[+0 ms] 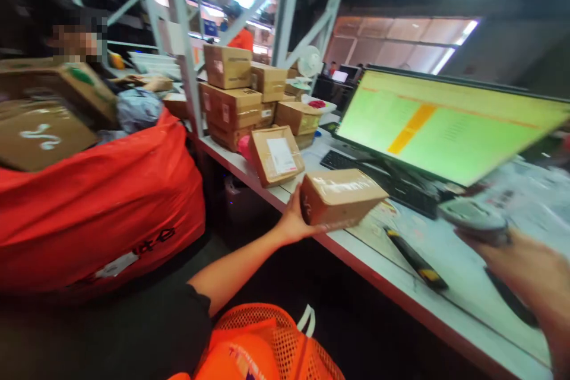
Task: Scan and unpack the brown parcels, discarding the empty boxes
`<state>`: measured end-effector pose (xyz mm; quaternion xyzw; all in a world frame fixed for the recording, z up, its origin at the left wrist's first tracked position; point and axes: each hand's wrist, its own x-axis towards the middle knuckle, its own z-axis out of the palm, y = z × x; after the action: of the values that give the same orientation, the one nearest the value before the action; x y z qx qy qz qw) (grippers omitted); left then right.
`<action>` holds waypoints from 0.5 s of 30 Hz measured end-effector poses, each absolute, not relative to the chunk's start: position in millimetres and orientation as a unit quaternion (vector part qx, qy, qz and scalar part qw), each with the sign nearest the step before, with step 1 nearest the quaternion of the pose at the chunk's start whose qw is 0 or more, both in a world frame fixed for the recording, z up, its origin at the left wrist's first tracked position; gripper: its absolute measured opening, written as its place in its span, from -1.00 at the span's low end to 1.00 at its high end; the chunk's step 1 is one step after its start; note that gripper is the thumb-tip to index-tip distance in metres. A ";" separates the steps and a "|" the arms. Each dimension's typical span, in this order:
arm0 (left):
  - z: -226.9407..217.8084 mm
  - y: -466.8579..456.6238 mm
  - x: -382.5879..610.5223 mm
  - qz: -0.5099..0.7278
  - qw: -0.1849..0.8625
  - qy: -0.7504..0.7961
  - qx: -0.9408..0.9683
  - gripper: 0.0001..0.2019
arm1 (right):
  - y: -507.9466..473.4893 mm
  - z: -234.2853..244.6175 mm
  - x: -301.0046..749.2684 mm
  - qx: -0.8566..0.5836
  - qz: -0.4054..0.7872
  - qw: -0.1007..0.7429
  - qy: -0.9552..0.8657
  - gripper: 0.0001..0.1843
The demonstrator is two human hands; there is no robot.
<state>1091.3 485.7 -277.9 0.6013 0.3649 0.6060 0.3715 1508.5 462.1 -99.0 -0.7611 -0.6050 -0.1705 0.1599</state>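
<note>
My left hand (pixel 294 221) grips the near-left end of a taped cardboard box (pixel 344 193) at the desk's front edge. My right hand (pixel 523 264), blurred at the right, is wrapped round what looks like a grey handheld barcode scanner (pixel 474 215). Between the two hands a black and yellow utility knife (pixel 415 258) lies on the desk (pixel 467 300). Just behind the held box, another cardboard box (pixel 278 157) with a white label leans at a tilt. A dark object, perhaps a computer mouse (pixel 510 295), is partly hidden under my right forearm.
Several cardboard boxes (pixel 234 108) are stacked at the desk's far left, beside a metal rack post (pixel 184 41). A monitor (pixel 445 124) and keyboard (pixel 383 181) stand behind the held box. A large red sack (pixel 102 208) with boxes is at the left; a person (pixel 240 29) stands beyond.
</note>
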 end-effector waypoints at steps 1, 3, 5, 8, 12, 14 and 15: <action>-278.7 488.7 1090.2 0.610 0.371 0.356 0.603 0.50 | 446.7 -84.5 1491.3 -0.791 -0.115 0.164 -0.578 -0.49; -277.8 494.0 1087.0 0.604 0.362 0.358 0.613 0.45 | 421.0 -62.3 1463.0 -0.811 -0.080 0.182 -0.550 -0.47; -273.1 496.5 1082.9 0.588 0.342 0.378 0.628 0.41 | 399.7 -50.1 1445.6 -0.799 -0.059 0.212 -0.559 -0.45; -261.5 494.4 1076.1 0.565 0.277 0.413 0.658 0.37 | 374.5 -45.3 1436.1 -0.778 -0.034 0.247 -0.577 -0.43; -247.9 489.5 1066.3 0.513 0.079 0.405 0.753 0.25 | 356.8 -44.9 1436.0 -0.748 -0.018 0.277 -0.603 -0.46; -245.8 488.3 1062.5 0.461 -0.019 0.353 0.814 0.05 | 353.5 -43.4 1437.4 -0.734 -0.016 0.282 -0.617 -0.51; -246.2 487.5 1061.3 0.430 -0.055 0.324 0.841 -0.07 | 352.6 -42.3 1438.4 -0.736 -0.014 0.276 -0.618 -0.54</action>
<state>1061.3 487.5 -246.2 0.8412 0.3239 0.4296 -0.0550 1438.4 352.6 -42.3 -0.7359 -0.6179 -0.0136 0.2765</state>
